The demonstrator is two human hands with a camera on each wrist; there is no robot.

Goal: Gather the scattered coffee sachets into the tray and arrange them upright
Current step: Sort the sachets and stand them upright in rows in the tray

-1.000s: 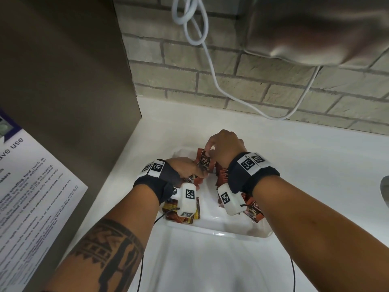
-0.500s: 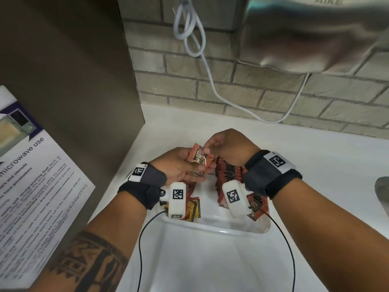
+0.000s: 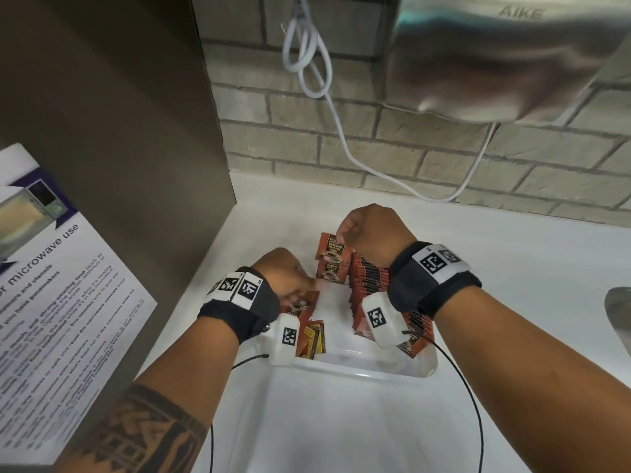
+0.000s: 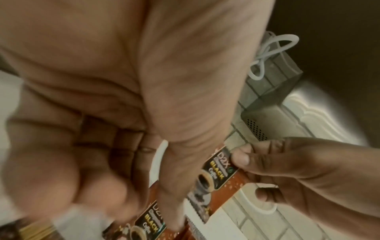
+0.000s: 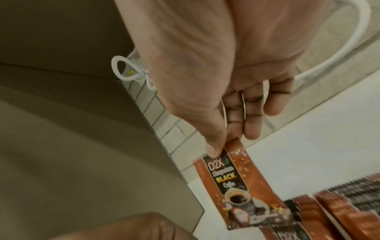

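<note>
A clear plastic tray (image 3: 362, 372) sits on the white counter. A row of red-brown coffee sachets (image 3: 370, 279) stands upright along its right side, and the same row (image 5: 349, 204) shows at the lower right of the right wrist view. My right hand (image 3: 341, 238) pinches the top edge of one sachet (image 3: 333, 250) between thumb and fingers (image 5: 249, 129). That sachet (image 5: 236, 186) hangs upright over the tray's far end. My left hand (image 3: 300, 288) is low at the tray's left, fingers curled. Its thumb (image 4: 174, 186) lies on another sachet (image 4: 147, 227).
Yellow-and-brown sachets (image 3: 312, 339) lie at the tray's near left. A brown panel (image 3: 102, 131) with a microwave notice (image 3: 51, 285) walls off the left. A steel hand dryer (image 3: 495, 56) and its white cable (image 3: 327, 107) hang on the brick wall. A sink edge (image 3: 619, 319) shows at the right.
My hands have parted. The right hand took one sachet from the left and now holds it upright by the row. The left hand dropped to the tray's left side.
</note>
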